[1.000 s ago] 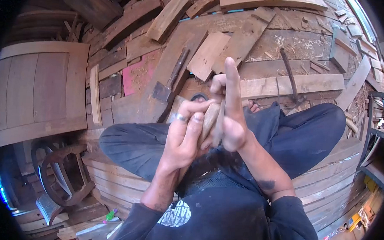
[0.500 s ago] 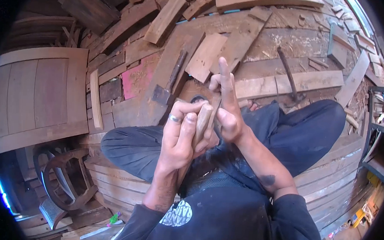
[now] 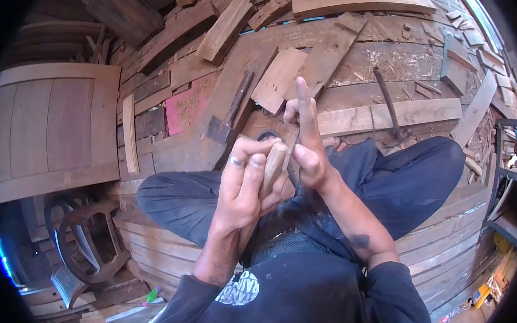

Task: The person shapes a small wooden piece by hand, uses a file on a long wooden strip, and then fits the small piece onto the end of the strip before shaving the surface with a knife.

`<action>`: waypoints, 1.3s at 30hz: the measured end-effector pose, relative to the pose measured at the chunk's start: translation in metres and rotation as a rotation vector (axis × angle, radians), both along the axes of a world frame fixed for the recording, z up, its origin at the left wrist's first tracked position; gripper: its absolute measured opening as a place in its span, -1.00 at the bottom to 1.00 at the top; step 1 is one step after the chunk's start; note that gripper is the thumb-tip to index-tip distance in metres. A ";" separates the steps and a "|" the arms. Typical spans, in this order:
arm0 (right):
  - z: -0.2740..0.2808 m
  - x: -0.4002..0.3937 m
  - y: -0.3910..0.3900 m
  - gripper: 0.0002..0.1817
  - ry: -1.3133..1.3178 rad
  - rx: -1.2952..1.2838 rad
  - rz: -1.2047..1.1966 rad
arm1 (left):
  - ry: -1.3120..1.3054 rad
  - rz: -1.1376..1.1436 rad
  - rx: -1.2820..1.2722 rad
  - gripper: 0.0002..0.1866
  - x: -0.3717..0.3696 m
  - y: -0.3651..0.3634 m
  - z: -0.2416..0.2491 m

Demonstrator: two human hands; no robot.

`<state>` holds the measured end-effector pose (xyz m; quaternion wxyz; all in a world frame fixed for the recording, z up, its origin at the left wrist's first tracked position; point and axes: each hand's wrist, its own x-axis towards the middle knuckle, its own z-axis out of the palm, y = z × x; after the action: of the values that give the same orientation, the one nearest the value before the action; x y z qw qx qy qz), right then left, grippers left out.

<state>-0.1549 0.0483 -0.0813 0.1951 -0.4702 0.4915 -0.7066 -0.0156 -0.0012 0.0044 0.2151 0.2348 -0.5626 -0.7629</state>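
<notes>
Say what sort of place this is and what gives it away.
Most likely a woodworking shop, though its size can't be told. Loose planks lie across the floor, wood shavings are scattered among them, and a handled tool with a broad flat head rests on a board.

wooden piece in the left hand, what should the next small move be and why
Probably ease the right hand slightly closer to the upper end of the wooden piece. The left hand grips the piece with that end exposed above its thumb, while the right thumb appears apart from it and the right index finger points up.
</notes>
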 end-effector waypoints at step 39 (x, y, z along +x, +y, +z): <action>-0.001 0.007 0.003 0.10 -0.057 -0.004 -0.103 | -0.183 -0.041 -0.142 -0.71 0.015 -0.018 -0.011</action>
<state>-0.1477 0.0508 -0.0826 0.1713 -0.4244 0.5078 -0.7299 -0.0006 -0.0188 -0.0062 0.1636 0.2760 -0.6372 -0.7007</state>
